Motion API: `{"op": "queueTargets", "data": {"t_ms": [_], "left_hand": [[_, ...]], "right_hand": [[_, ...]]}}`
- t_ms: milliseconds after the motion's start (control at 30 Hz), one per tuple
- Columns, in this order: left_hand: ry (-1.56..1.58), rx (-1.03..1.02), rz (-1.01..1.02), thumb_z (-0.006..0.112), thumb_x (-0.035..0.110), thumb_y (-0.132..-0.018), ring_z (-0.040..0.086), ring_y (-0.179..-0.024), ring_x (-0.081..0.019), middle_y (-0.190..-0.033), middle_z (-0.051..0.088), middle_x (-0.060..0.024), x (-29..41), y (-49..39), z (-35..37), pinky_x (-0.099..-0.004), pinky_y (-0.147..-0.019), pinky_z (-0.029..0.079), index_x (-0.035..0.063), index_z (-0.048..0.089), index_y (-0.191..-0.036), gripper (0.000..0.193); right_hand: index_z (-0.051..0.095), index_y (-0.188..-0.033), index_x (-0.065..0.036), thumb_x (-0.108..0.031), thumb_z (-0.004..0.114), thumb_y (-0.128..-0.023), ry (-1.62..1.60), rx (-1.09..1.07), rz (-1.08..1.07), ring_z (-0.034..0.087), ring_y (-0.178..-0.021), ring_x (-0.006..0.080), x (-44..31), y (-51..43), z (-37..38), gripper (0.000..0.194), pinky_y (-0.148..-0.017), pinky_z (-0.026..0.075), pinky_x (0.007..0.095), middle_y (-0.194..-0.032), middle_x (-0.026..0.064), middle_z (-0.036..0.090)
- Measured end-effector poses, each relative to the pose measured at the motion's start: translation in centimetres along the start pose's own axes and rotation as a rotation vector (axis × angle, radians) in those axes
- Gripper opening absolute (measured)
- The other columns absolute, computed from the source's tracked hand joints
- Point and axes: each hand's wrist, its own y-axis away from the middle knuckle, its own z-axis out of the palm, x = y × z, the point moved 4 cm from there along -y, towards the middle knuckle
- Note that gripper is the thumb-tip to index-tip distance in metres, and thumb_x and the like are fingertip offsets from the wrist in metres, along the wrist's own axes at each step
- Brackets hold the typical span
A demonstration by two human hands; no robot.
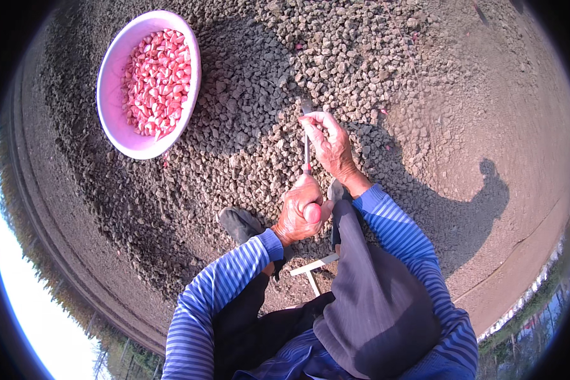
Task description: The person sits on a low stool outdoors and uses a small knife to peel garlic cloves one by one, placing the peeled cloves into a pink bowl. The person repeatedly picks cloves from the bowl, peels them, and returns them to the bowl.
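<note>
My left hand point(302, 209) is closed round the red handle of a small hand tool point(307, 147). The tool's metal shaft points away from me, and its flat end is low at the cloddy soil. Just right of the shaft, my right hand point(330, 142) pinches a small reddish piece point(307, 120), probably a garlic clove, between thumb and fingers. At the upper left, an oval pink-white basin point(109, 90) rests on the soil and holds many pink-coated cloves point(159, 80). Neither hand touches the basin.
Loose clods point(247, 175) surround my shoes point(240, 224). A pale wooden T-shaped piece point(314, 264) lies between my legs. A few pink bits point(384, 111) are scattered on the soil. Smoother ground point(484, 118) stretches to the right, with a thin line across it.
</note>
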Motion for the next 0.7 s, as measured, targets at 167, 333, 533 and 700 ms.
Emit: {"op": "queueTargets", "data": {"t_ms": [167,333,533,700], "left_hand": [[0.17,0.166,-0.171,0.08,0.008,-0.08,0.048,-0.07,-0.0205,-0.071,0.05,-0.0043,1.0,0.0,0.6,-0.0361,-0.067,0.043,0.0064,0.048,-0.069,0.034],[0.28,0.429,-0.269,0.072,-0.003,-0.082,0.048,-0.073,-0.0136,-0.076,0.053,-0.0012,2.5,-0.8,1.5,-0.0305,-0.071,0.043,0.0052,0.048,-0.069,0.028],[0.243,0.327,-0.251,0.072,-0.001,-0.08,0.048,-0.072,-0.0156,-0.076,0.051,-0.0029,2.1,-1.1,0.3,-0.0315,-0.07,0.043,0.0047,0.047,-0.069,0.028],[0.158,0.279,-0.167,0.072,-0.001,-0.075,0.047,-0.066,-0.0203,-0.069,0.049,-0.0046,0.7,-1.2,0.4,-0.0338,-0.063,0.041,0.0065,0.045,-0.068,0.029]], "right_hand": [[0.072,-0.097,-0.007,-0.024,0.067,-0.094,0.144,-0.314,-0.065,0.063,-0.085,0.0227,-3.0,-0.1,2.6,0.018,-0.081,0.05,0.0351,-0.092,0.008,0.071],[0.069,-0.095,-0.004,-0.024,0.06,-0.093,0.04,-0.367,-0.02,0.068,-0.073,0.0196,-4.0,-1.1,2.8,0.022,-0.077,0.051,0.032,-0.08,0.0068,0.071],[0.068,-0.1,-0.001,-0.016,0.064,-0.093,-0.082,-0.323,0.051,0.073,-0.075,0.0222,-3.5,-1.2,3.2,0.017,-0.074,0.055,0.0344,-0.083,0.0111,0.074],[0.068,-0.099,-0.006,-0.019,0.061,-0.093,-0.032,-0.282,-0.041,0.068,-0.074,0.0238,-2.1,-1.4,3.2,0.016,-0.079,0.051,0.0365,-0.079,0.0079,0.074]]}}
